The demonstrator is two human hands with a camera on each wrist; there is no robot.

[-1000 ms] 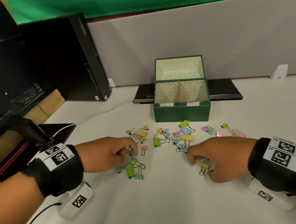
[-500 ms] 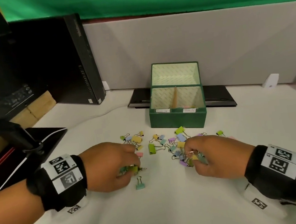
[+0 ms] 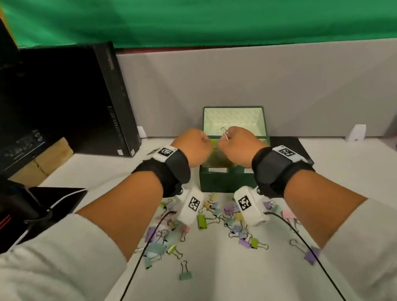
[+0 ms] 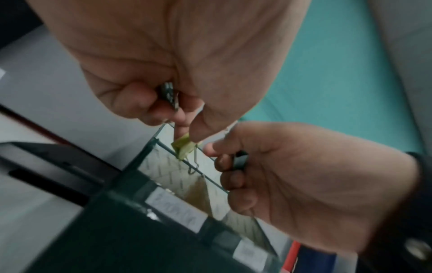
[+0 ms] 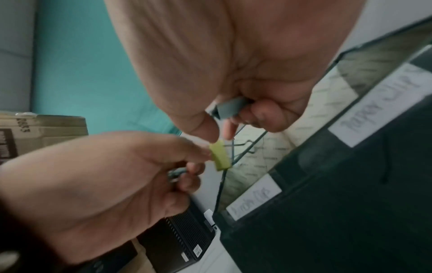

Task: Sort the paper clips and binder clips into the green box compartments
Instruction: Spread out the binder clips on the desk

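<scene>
The green box (image 3: 222, 181) stands open on the table, its lid (image 3: 233, 119) upright behind two labelled compartments. Both hands hover over the box, close together. My left hand (image 3: 206, 141) pinches a yellow-green binder clip (image 4: 183, 146) between thumb and forefinger and curls round a darker clip (image 4: 169, 96). My right hand (image 3: 223, 140) grips a blue-grey binder clip (image 5: 230, 107), and a wire handle (image 3: 225, 132) sticks up from it. The right thumb sits just above the green clip. Several pastel binder clips (image 3: 224, 218) lie scattered on the table before the box.
A black computer tower (image 3: 113, 98) and a monitor stand at the left. A flat black device (image 3: 287, 143) lies behind the box against the grey partition (image 3: 284, 87). A small white object (image 3: 357, 132) sits at the back right. Cables trail from both wrist cameras.
Both hands have lifted off the clip pile on the table and moved forward and up over the green box, carrying clips with them.
</scene>
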